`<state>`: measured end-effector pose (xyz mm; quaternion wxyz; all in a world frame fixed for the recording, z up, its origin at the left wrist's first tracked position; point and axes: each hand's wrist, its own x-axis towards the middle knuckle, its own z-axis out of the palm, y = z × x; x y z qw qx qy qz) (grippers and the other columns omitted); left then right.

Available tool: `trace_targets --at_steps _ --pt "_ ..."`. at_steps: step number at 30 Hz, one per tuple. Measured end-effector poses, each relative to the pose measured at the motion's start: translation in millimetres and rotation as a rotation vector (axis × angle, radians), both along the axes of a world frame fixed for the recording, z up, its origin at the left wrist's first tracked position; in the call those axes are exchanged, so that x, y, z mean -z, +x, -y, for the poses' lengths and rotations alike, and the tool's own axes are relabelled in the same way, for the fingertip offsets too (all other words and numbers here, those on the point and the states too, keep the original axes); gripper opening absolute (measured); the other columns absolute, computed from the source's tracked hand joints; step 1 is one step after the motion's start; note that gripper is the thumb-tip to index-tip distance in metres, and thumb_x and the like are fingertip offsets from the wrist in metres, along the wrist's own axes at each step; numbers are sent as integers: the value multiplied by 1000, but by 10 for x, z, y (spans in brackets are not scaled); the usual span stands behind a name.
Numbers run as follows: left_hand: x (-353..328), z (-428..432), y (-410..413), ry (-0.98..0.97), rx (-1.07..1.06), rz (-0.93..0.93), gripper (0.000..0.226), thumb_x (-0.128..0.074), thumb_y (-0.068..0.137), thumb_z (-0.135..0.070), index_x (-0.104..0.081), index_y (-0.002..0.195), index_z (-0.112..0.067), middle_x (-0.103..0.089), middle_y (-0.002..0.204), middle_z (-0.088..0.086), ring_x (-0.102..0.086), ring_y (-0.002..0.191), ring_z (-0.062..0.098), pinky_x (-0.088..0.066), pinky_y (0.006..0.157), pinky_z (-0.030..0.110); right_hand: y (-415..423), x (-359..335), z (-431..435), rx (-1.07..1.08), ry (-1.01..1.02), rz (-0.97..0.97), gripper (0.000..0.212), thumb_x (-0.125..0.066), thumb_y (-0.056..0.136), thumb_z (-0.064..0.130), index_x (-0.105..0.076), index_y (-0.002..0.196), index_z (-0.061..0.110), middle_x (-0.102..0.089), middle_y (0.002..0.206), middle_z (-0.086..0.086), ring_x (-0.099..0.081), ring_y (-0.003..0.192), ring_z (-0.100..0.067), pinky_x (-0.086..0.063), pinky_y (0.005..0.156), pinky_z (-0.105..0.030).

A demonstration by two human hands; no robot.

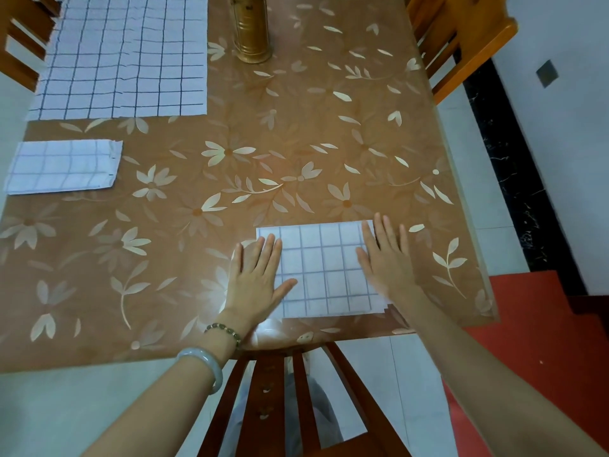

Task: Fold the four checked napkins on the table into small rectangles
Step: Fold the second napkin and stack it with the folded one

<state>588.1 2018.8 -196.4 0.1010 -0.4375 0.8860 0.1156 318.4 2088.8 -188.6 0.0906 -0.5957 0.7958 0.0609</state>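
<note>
A folded white napkin with blue checks [324,268] lies flat near the table's front edge. My left hand [258,275] rests palm down on its left edge, fingers spread, holding nothing. My right hand [385,262] lies flat on its right side, slightly blurred. A smaller folded napkin [64,166] sits at the left edge of the table. Unfolded checked napkins [122,54] lie spread out at the far left; how many are stacked there cannot be told.
The table [230,192] has a brown floral cover. A gold metal canister [252,28] stands at the far middle. Wooden chairs stand at the front [280,407], far right [461,41] and far left [23,37].
</note>
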Motion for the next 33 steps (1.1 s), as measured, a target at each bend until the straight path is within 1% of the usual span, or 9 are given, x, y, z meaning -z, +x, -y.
trace_targets --at_steps 3,6,8,11,16,22,26,29,33 --pt "-90 -8 -5 -19 -37 -105 82 -12 95 -65 -23 150 -5 -22 157 12 -18 146 27 -12 117 53 250 -180 80 25 -180 69 57 -29 95 43 -43 139 11 -38 146 -22 -34 135 -39 -28 110 -52" --pt "-233 -52 -1 16 -251 -311 72 -38 94 -55 -32 146 -4 -34 151 15 -31 138 32 -25 112 42 589 -262 98 -89 -360 290 37 -44 93 24 -61 120 6 -58 118 -21 -58 104 -35 -53 81 -41" --pt "-319 -96 -16 27 -419 -363 64 -45 89 -54 -43 135 -8 -47 134 13 -42 121 29 -33 97 35 707 -243 80 -139 -332 374 29 -56 88 11 -64 115 6 -59 101 -17 -58 85 -30 -49 64 -30" --pt "-364 -146 -94 108 -610 -371 51 -63 86 -39 -50 121 -4 -49 120 15 -45 107 31 -37 84 36 694 -153 47 -112 -251 412 35 -67 81 7 -65 116 8 -53 88 -13 -53 75 -27 -47 54 -30" --pt "-376 -56 -210 294 -814 -476 50 -73 77 -26 -44 112 -5 -49 115 12 -51 103 30 -47 79 41 625 -104 19 -93 -162 475 45 -65 86 15 -57 130 12 -47 97 -11 -48 89 -25 -41 69 -26" --pt "-487 203 -205 703 -1025 -602 27 -74 79 -24 -52 72 -9 -59 73 8 -56 65 23 -43 60 29 549 -176 74 -89 -13 568 62 -65 85 26 -41 142 22 -32 104 0 -38 103 -18 -36 88 -23" --pt "-633 200 -194 828 -959 -646 15 -71 80 -3 -59 81 -11 -65 87 12 -63 82 30 -56 73 40 538 -219 125 -91 74 578 75 -70 80 32 -33 146 26 -28 105 1 -31 100 -14 -37 91 -24" --pt "-703 178 -158 818 -829 -592 35 -70 73 7 -58 86 -23 -66 100 12 -64 94 32 -57 79 49 539 -237 158 -86 125 577 88 -75 75 33 -27 148 27 -26 106 0 -29 100 -15 -37 93 -25" --pt "-803 208 -67 825 -767 -560 50 -65 77 11 -55 116 -19 -64 97 -1 -60 94 23 -50 65 25 666 -282 203 -96 173 547 97 -77 73 36 -18 150 26 -26 110 -1 -33 105 -18 -40 95 -30"
